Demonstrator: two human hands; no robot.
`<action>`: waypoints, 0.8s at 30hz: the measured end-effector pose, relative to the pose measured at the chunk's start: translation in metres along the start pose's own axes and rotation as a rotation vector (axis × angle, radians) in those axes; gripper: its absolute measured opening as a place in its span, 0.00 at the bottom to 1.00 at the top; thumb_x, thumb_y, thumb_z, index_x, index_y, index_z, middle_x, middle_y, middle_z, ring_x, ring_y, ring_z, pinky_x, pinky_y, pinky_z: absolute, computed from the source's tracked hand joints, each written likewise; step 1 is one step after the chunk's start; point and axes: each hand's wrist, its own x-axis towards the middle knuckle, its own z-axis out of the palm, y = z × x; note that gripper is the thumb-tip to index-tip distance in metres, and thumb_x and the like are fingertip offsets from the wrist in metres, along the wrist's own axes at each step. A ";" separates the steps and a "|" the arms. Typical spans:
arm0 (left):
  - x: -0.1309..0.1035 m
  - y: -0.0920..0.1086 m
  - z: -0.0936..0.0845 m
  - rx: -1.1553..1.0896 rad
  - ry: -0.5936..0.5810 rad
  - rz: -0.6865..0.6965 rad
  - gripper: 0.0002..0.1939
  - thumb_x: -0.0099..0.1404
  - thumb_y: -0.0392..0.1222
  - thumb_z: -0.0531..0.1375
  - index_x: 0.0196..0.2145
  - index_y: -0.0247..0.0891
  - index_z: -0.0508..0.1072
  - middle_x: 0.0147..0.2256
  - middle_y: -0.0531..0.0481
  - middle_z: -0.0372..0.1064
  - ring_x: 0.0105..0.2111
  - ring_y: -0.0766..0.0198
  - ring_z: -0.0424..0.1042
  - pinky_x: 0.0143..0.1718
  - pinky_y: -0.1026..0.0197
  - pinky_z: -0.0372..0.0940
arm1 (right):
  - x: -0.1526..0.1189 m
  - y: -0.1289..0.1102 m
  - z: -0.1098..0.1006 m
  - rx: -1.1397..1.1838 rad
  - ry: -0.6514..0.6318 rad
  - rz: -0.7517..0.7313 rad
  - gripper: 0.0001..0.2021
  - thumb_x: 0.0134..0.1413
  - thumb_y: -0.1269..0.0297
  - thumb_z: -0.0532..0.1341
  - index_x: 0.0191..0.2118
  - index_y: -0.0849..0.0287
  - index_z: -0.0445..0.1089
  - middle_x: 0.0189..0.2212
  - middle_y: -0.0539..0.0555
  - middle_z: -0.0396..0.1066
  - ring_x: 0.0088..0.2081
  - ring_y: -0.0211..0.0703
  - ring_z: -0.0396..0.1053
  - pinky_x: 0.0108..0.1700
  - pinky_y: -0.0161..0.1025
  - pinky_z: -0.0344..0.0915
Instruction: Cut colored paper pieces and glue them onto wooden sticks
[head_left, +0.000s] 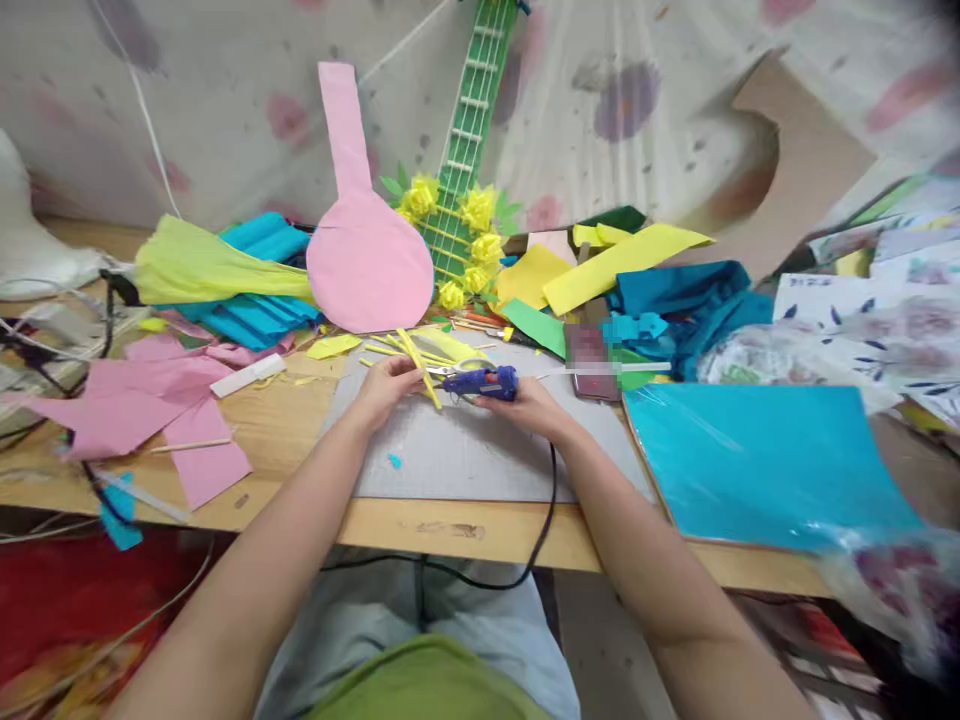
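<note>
1. Left hand (396, 378): I have thumb and fingers pinched on one yellow strip (429, 380), held tilted above the grey board (480, 470), near its back edge.
2. Right hand (525, 402): I'm gripping one blue glue gun (484, 382) by the handle, nozzle pointing left, just beside the strip. (Trigger finger is too small to read; can't tell if it's squeezed.)
3. Strip handling, my judgement: very light, fairly stiff lengthwise, likely paper, so it would crease under a hard pinch. Take it lightly near the upper half; keep fingers off any glued spot.
4. Gun handling: rigid, heavier than the strip, tip probably hot. Handle only. One black cord (553, 500) hangs off the board's front edge and may drag.
5. Around the hands: one pair of scissors (474, 366), partly hidden behind the gun; several loose yellow strips (382, 350), overlapping, so I can't give a count; one small blue scrap (394, 461).
6. Farther out: one pink cutout (369, 265), one green guitar-like model (469, 130) with five yellow flowers (478, 208) visible, one phone (596, 385), one big blue sheet (765, 465).
</note>
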 end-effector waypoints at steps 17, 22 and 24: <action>-0.005 0.000 0.003 0.026 -0.114 -0.032 0.15 0.41 0.39 0.67 0.29 0.32 0.73 0.30 0.49 0.71 0.29 0.64 0.71 0.38 0.55 0.65 | 0.000 -0.001 0.000 0.101 0.085 -0.044 0.20 0.43 0.51 0.60 0.40 0.58 0.72 0.35 0.51 0.73 0.36 0.43 0.68 0.38 0.37 0.64; -0.005 -0.002 0.002 0.060 -0.142 -0.043 0.15 0.42 0.40 0.67 0.30 0.32 0.73 0.31 0.48 0.71 0.30 0.65 0.70 0.38 0.56 0.65 | 0.002 0.003 -0.001 0.055 0.108 -0.031 0.21 0.43 0.50 0.60 0.41 0.59 0.72 0.33 0.51 0.72 0.34 0.43 0.68 0.36 0.36 0.63; -0.006 -0.001 0.002 0.067 -0.149 -0.050 0.15 0.42 0.40 0.67 0.30 0.32 0.73 0.31 0.49 0.71 0.30 0.65 0.70 0.38 0.57 0.65 | 0.003 0.004 -0.001 0.046 0.112 -0.026 0.22 0.43 0.49 0.60 0.41 0.59 0.72 0.32 0.51 0.72 0.33 0.42 0.68 0.35 0.36 0.63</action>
